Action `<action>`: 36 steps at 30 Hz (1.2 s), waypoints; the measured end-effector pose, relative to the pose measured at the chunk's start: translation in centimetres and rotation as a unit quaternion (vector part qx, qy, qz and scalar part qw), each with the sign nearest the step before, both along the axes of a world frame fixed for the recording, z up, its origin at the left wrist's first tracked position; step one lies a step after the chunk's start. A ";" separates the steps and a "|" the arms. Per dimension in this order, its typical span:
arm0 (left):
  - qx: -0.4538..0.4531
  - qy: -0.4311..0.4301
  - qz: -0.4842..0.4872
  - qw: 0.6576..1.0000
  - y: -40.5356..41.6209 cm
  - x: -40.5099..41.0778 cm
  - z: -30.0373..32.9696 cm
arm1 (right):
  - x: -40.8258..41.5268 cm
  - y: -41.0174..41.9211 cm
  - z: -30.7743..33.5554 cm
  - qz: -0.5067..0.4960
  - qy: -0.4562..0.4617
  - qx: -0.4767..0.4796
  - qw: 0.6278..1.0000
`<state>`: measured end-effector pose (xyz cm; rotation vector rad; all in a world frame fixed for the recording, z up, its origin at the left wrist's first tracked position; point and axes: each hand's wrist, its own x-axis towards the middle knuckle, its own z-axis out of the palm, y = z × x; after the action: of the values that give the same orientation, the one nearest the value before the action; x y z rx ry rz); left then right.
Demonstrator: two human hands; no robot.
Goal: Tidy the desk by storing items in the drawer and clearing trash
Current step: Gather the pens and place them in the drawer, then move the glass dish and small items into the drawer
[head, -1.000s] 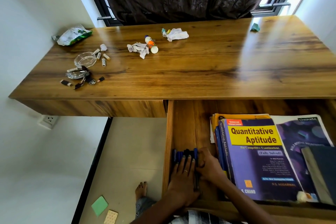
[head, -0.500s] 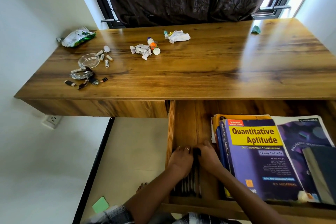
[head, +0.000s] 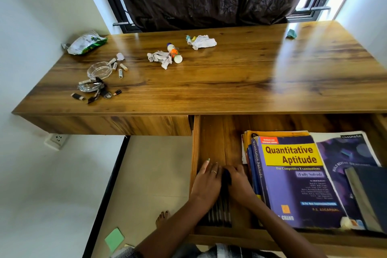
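**Both hands down in the drawer on the pens, desk still covered in junk**

So the drawer (head: 222, 138) is pulled out under the right part of the desk (head: 230, 81), and both hands are in its left end. The left hand (head: 206, 182) lies flat with fingers pretty much straight, resting on top of a row of dark pens (head: 219, 213) that lie side by side along the drawer's left wall. The right hand (head: 238, 182) is just beside it, fingers curled onto the far ends of the same pens, touching them; whether it's actually pinching one I honestly can't tell, the knuckles hide it.

Right of the hands, still in the drawer, there's a stack of books with a purple "Quantitative Aptitude" book (head: 293, 180) on top, then a purple notebook (head: 351, 153), and a dark book (head: 370, 195) lying over its near right corner.

Up on the desk: a crumpled snack bag (head: 85, 43) at the far left corner, a glass ashtray (head: 99, 70) with loose batteries (head: 120, 73) just right of it, and a foil wrapper (head: 90, 87) with some small dark bits nearer the front edge. Middle-far there's a crumpled paper (head: 159, 58) touching a glue bottle (head: 174, 53), another paper wad (head: 202, 42) beyond that, and a little teal scrap (head: 291, 33) far right.

On the floor below, a green sticky pad (head: 114, 239) sits near a bare foot (head: 162, 218).
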<state>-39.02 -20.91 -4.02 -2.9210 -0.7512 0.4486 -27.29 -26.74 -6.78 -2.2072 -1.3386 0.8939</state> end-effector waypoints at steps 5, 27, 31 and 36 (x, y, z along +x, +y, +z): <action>-0.032 -0.173 0.107 0.979 0.5 -2.1 0.6 | 0.5 -0.4 0.9 -0.049 0.021 0.022 0.998; -0.168 -0.330 0.151 0.917 11.5 -9.9 2.5 | -6.3 9.2 8.2 -0.183 -0.028 0.207 0.961; -0.171 -0.361 0.112 0.910 16.3 -11.4 2.9 | -8.8 12.3 9.1 -0.212 -0.049 0.204 0.954; -0.158 -0.384 0.086 0.906 21.3 -13.9 4.0 | -12.9 15.6 9.5 -0.231 -0.031 0.236 0.943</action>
<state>-52.89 0.34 -0.01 -3.3312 -1.0999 -0.7010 -40.21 -11.18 2.71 -2.0356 -0.8747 0.2932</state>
